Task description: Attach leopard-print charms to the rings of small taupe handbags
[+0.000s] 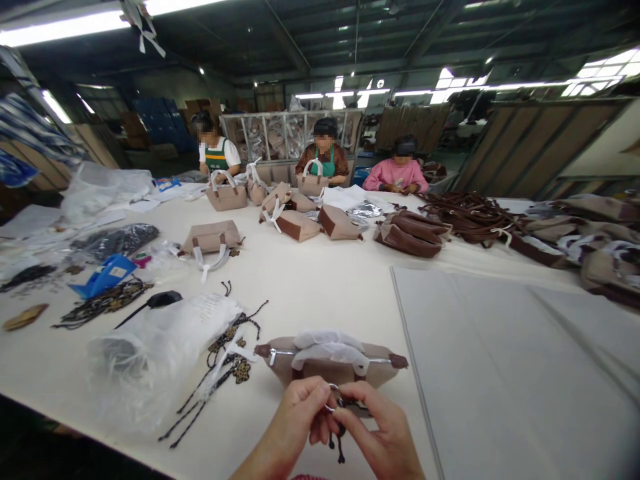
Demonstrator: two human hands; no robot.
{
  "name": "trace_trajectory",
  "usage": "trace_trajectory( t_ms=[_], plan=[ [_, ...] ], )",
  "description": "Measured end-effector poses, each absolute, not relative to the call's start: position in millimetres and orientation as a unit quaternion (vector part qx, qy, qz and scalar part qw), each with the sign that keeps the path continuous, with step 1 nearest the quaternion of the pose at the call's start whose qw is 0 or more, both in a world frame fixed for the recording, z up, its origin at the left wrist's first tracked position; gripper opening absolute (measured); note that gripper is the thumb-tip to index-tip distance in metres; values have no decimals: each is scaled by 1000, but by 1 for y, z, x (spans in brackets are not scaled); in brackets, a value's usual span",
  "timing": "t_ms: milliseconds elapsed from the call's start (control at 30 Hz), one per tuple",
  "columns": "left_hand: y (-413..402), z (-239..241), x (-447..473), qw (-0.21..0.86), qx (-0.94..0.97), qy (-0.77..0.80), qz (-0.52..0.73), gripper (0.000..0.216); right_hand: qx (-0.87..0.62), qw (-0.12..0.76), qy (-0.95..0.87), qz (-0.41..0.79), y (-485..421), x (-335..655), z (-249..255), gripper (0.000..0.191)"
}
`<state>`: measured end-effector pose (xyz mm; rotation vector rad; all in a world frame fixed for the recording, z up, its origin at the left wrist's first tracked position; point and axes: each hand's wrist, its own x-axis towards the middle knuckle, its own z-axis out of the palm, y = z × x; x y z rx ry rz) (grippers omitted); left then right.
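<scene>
A: Far left of the table (320, 280)?
B: Blue tool (103, 276), black cords (103, 303), a crumpled clear plastic bag (150, 350). Leopard-print charms (231, 353) with black cords lie just right of the bag.

A: Hands?
B: Both at the near edge, centre. Left hand (295, 417) has thumb and fingers pinched together on a small metal ring (331, 397). Right hand (377, 430) meets it from the other side, fingertips closed on the same ring. A black cord (340, 447) dangles below between them.

A: Where's the handbag?
B: Beige handbag (330, 367) lies flat on the table, touching the fingers, just beyond them. Zip along the top, brown end tabs, handles wrapped in white paper (327, 347). Ring sits at its front face; can't tell if it's attached.

A: Right side?
B: Grey sheets (500, 360) flat, near the bag. Further back, brown straps (470, 217) and more finished bags (300, 223).

A: Others?
B: Three people (325, 157) seated at the far end, handling bags.
</scene>
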<state>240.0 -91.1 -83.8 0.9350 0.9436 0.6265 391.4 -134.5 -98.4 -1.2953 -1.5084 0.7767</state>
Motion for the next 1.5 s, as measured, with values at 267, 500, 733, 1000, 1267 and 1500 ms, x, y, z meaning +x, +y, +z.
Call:
trace_trajectory(
  t_ms=[267, 500, 733, 1000, 1267, 1500],
  plan=[
    [-86, -70, 233, 711, 463, 445, 286, 26, -530, 496, -570, 385, -135, 401, -104, 16],
    [-98, -81, 238, 573, 581, 474, 330, 12, -597, 481, -593, 247, -142, 400, -109, 15],
    [-110, -88, 241, 214, 827, 345, 389, 17, -571, 480, -454, 488, -149, 384, -111, 30],
    [-104, -72, 237, 279, 834, 311, 359, 18, -488, 499, -428, 575, -146, 396, -94, 35],
    [-107, -63, 232, 565, 669, 420, 239, 41, -488, 481, -386, 618, -155, 397, -97, 36],
    [-121, -91, 240, 751, 418, 439, 262, 59, -482, 487, -470, 556, -169, 401, -113, 26]
  ],
)
